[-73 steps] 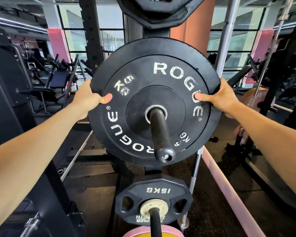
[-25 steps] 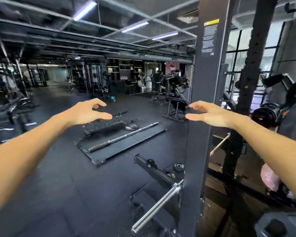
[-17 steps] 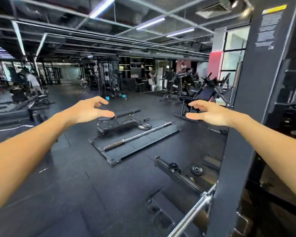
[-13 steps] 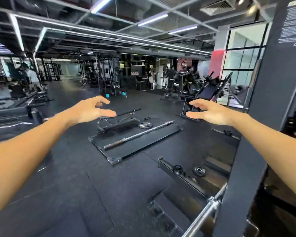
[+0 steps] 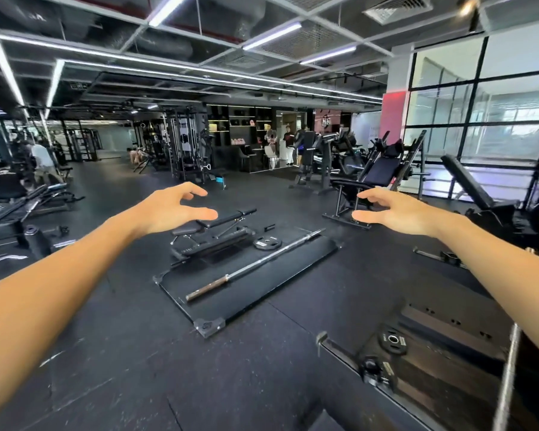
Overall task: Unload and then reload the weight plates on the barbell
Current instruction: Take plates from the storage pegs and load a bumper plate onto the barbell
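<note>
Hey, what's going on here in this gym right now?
A person stands on the gym floor with both arms stretched forward, holding nothing. The left hand and right hand hang in the air, fingers loosely spread. Ahead, a long steel barbell lies bare on a black floor platform, with a small black weight plate lying flat beside it.

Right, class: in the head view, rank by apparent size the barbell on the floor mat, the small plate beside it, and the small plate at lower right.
1. Barbell, longest by far.
2. The small plate beside it and the lower-right plate look alike; the latter is nearer the camera, so unranked.
</note>
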The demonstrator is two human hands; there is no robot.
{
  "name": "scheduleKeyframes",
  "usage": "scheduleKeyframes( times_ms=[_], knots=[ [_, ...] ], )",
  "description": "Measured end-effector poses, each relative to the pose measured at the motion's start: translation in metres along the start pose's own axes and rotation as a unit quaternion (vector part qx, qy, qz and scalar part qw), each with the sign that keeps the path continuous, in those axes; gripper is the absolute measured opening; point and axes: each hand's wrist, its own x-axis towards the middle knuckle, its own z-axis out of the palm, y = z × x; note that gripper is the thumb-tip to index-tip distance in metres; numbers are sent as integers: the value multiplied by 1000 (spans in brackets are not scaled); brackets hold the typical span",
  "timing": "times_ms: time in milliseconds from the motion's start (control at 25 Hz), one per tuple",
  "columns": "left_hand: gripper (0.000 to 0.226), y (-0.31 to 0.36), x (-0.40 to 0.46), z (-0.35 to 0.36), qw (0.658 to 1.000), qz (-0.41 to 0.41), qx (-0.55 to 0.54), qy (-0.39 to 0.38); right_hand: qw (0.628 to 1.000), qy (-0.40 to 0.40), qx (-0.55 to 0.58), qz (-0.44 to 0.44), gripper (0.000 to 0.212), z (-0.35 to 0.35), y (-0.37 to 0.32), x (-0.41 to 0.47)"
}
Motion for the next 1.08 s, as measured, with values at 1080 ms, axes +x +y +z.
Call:
scheduleKeyframes(
  times_ms=[1080],
  knots=[
    [56, -127, 741, 152, 958, 214, -45, -184, 958, 168, -30, 230, 60, 79, 147, 524]
  ],
)
